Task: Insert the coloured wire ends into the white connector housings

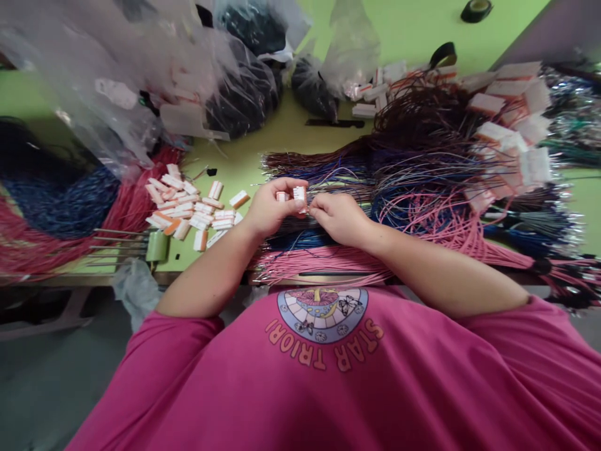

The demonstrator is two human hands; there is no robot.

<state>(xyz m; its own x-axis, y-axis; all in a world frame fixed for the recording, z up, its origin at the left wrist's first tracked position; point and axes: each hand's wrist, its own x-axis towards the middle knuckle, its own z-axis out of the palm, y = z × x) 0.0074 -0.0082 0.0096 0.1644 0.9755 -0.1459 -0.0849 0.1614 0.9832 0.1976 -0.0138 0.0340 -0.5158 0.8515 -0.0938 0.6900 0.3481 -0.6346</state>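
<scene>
My left hand is closed around a small white and orange plastic connector, and another white piece shows in the palm. Right beside it, my right hand pinches at the connector's edge with thumb and forefinger; a thin wire seems to be between them, but it is too small to make out. Under both hands lie bundles of wires: brown and blue strands on the far side, pink wires nearest my body. To the left of my left hand spreads a loose pile of similar connectors.
Bundled wires with white connectors are heaped at the right. Plastic bags with dark contents stand at the back. A green block with metal rods sits at the front left edge. A tape roll lies far back on the green table.
</scene>
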